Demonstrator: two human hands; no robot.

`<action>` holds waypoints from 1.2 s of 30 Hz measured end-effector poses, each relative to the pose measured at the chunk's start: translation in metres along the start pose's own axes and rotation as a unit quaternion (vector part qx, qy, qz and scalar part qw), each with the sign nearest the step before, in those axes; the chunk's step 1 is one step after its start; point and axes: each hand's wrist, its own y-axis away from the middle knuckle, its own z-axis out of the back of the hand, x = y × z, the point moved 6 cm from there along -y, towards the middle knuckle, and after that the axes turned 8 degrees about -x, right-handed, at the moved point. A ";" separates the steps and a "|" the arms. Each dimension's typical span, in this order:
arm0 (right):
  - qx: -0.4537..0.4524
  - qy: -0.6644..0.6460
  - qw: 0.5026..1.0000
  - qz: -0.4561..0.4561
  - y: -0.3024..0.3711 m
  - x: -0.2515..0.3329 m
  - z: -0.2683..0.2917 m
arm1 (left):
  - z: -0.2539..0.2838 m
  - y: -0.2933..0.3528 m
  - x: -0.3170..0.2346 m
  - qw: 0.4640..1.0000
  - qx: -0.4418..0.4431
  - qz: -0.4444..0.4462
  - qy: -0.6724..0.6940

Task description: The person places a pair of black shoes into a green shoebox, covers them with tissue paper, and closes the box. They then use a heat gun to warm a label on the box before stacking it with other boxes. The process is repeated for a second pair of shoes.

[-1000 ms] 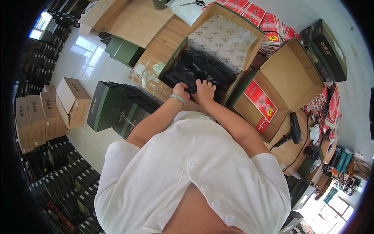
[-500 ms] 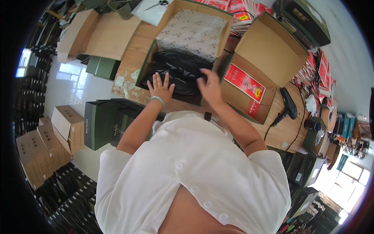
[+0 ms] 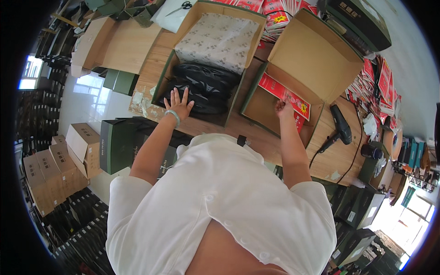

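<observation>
Lying flat and open, left hand (image 3: 180,106) on black shoes (image 3: 201,85) inside a box (image 3: 234,97), right hand (image 3: 283,108) curled at a red card (image 3: 270,86) in a second box (image 3: 263,107), its grip unclear, a hair dryer (image 3: 341,123) on the table (image 3: 329,161) alongside.

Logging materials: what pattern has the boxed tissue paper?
Small grey clusters on whitish tissue paper; head view.

Stockroom – brown cartons (image 3: 58,170), dark boxes (image 3: 355,209)

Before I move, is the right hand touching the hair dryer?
Apart: the head view shows box wall and tabletop between right hand and hair dryer.
</observation>
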 end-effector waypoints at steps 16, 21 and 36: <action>0.337 0.040 0.928 0.154 0.284 -0.113 -0.104 | -0.001 0.023 0.010 0.900 -0.375 -0.051 0.217; 0.395 0.121 0.911 -0.020 0.268 -0.204 -0.146 | 0.006 0.011 0.056 0.631 -0.390 0.067 0.667; -0.060 0.569 0.651 0.499 0.089 0.060 0.043 | 0.018 -0.014 -0.013 0.953 -0.259 -0.141 0.066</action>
